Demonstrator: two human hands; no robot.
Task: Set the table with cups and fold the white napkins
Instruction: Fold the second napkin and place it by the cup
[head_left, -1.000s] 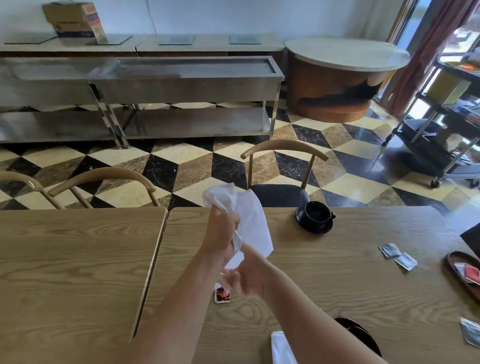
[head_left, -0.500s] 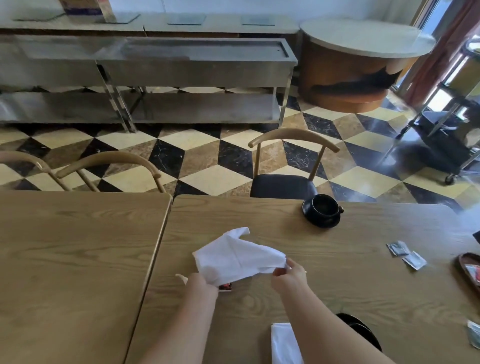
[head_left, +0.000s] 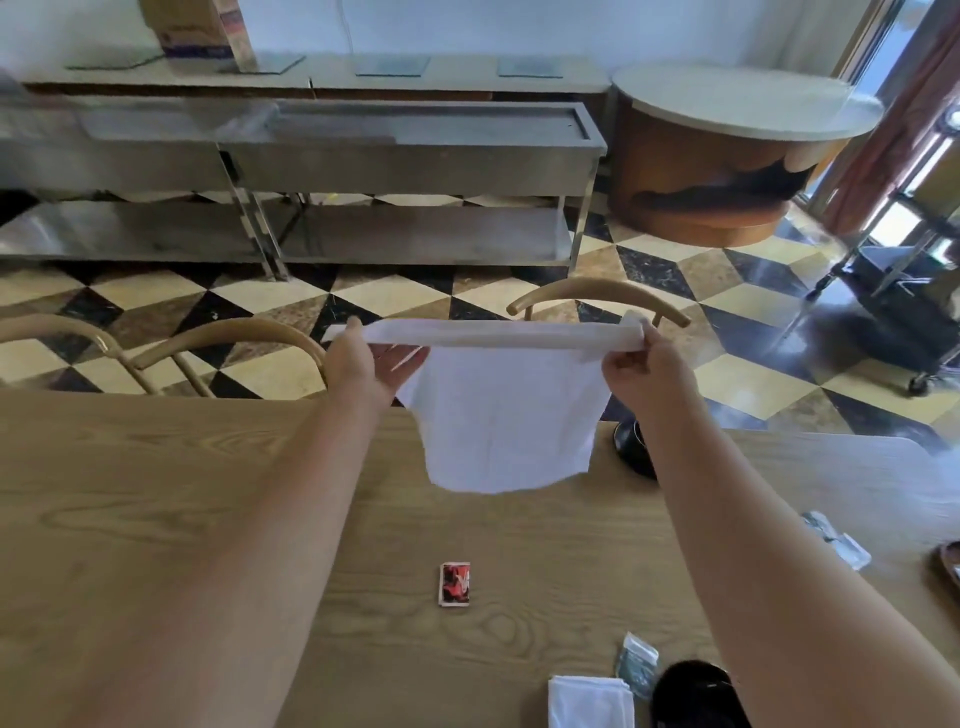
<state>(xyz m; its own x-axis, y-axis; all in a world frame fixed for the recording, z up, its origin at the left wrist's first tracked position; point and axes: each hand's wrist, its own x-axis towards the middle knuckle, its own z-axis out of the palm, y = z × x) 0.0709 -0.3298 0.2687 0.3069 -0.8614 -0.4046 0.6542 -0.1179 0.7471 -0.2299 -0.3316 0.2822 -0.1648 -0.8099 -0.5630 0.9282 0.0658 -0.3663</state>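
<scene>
My left hand (head_left: 363, 366) and right hand (head_left: 641, 370) each pinch a top corner of the napkin (head_left: 504, 421), stretched above the table (head_left: 156, 509).

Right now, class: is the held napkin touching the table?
Apart. The head view shows the napkin hanging from both hands, its lower edge in the air above the table.

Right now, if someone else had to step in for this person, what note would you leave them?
Left hand and right hand each pinch an end of a white napkin, stretched in the air above the wooden table, top edge folded over.
One folded napkin lies at the near edge beside a black cup. Another black cup sits at the far side, mostly hidden.
Left: finish this fold and lay the napkin down.
</scene>
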